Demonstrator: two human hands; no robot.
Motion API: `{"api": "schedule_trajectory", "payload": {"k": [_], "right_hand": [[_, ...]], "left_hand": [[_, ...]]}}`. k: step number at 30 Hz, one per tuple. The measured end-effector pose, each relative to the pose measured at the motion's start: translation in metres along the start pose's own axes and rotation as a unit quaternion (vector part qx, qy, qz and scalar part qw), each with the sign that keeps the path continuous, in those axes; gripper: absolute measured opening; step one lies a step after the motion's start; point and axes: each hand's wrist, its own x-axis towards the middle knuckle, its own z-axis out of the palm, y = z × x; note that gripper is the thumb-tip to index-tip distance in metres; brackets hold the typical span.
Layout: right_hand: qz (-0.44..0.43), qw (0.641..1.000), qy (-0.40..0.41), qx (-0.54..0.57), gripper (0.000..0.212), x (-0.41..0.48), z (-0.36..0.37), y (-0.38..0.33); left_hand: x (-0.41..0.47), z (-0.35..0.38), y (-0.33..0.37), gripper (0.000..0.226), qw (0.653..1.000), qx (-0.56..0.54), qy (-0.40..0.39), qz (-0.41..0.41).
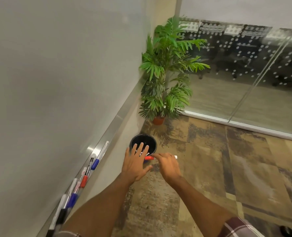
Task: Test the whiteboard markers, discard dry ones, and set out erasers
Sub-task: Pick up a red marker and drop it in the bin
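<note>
From my remote view, the left hand (136, 165) is flat with its fingers spread apart, holding nothing, and it hangs over the near rim of the black waste bin (149, 140) on the floor. The right hand (167, 165) sits just beside it, fingers curled around a red marker (149, 157). The marker lies roughly level. Its red cap points at the left hand and its white end sticks out past the knuckles on the far side. The cap sits at the bin's near edge in my view; I cannot tell whether the left fingers touch it.

The whiteboard (56, 74) fills my left side. Its metal tray (111, 127) carries a row of markers (84, 181) laid end to end, with blue, red and black caps. The bin stands against the wall below the tray. A potted palm (165, 69) fills the corner beyond, next to a dotted glass wall (244, 74), and patterned carpet (210, 168) covers the floor.
</note>
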Motion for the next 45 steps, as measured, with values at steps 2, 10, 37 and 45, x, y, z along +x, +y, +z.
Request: {"api": "schedule_trajectory", "payload": {"k": [2, 10, 37, 45], "right_hand": [[-0.005, 1.0, 0.002, 0.01, 0.043, 0.022, 0.004, 0.008], [-0.028, 0.999, -0.034, 0.006, 0.045, 0.121, 0.038, 0.057], [-0.106, 0.966, -0.225, 0.069, 0.044, 0.364, 0.294, 0.196], [-0.086, 0.964, -0.242, 0.068, 0.051, 0.368, 0.285, 0.201]], "left_hand": [[0.025, -0.002, -0.007, 0.08, 1.0, -0.005, -0.002, -0.003], [0.125, 0.016, -0.03, 0.078, 0.998, -0.015, -0.032, -0.047], [0.348, 0.21, -0.103, 0.075, 0.974, -0.089, -0.063, -0.199], [0.33, 0.203, -0.102, 0.074, 0.963, -0.104, -0.064, -0.24]]}}
